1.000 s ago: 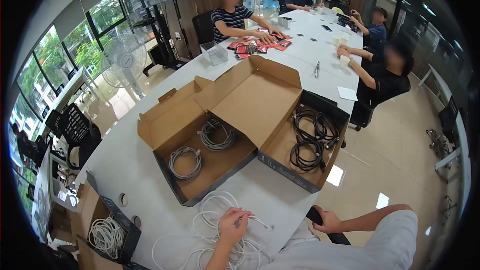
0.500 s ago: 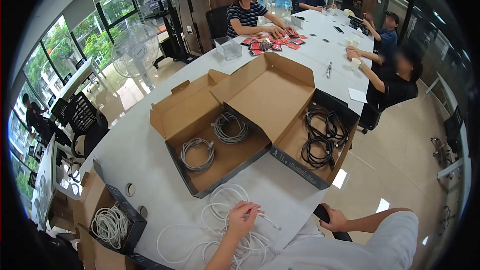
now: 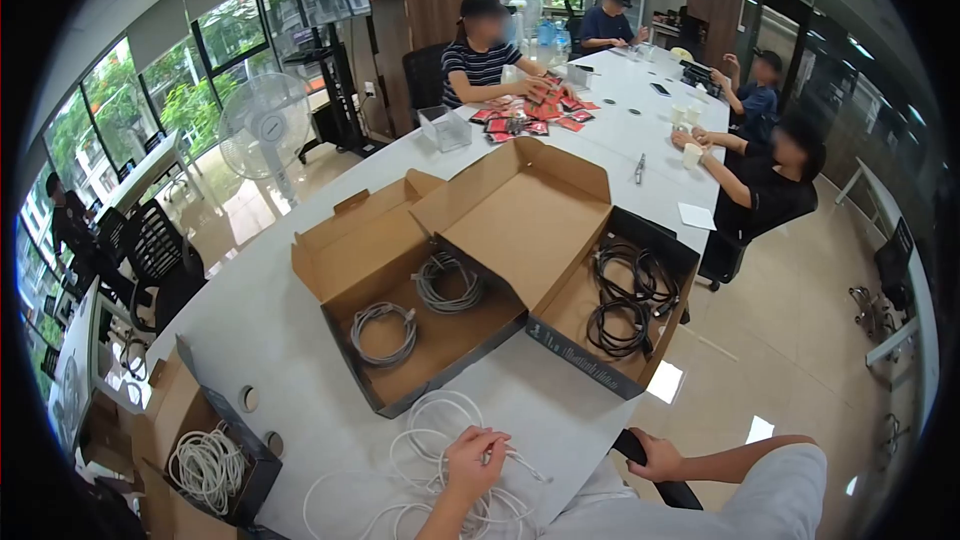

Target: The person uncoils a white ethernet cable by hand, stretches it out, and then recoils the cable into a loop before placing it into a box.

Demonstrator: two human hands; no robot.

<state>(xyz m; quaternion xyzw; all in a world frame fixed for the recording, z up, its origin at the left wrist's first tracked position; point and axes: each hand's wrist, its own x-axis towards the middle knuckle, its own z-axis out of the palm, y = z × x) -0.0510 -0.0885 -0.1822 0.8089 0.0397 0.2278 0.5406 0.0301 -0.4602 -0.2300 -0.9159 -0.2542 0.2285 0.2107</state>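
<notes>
A loosely coiled white cable (image 3: 418, 437) lies in loops at the near edge of the table. My left hand (image 3: 474, 462) is over these loops with its fingers curled together on a part of the cable. A cable end (image 3: 543, 478) sticks out to the right of that hand. My right hand (image 3: 655, 457) is wrapped around the black chair armrest (image 3: 629, 448) beside the table edge. Ahead of my hands, an open cardboard box (image 3: 440, 365) holds two coiled grey cables (image 3: 384, 334). Another open box (image 3: 585, 365) holds coiled black cables (image 3: 618, 328).
At the lower left stands a box (image 3: 262, 485) with a bundle of white cable (image 3: 208, 468). Farther along the table (image 3: 255, 315) are a clear container (image 3: 445, 130), red packets (image 3: 540, 112) and paper cups (image 3: 692, 155). Several people sit around it. A fan (image 3: 268, 127) stands left.
My view has tilted up slightly, so the table and boxes sit lower in the picture. Both my hands keep nearly the same pose. The person in stripes has shifted their hands over the packets.
</notes>
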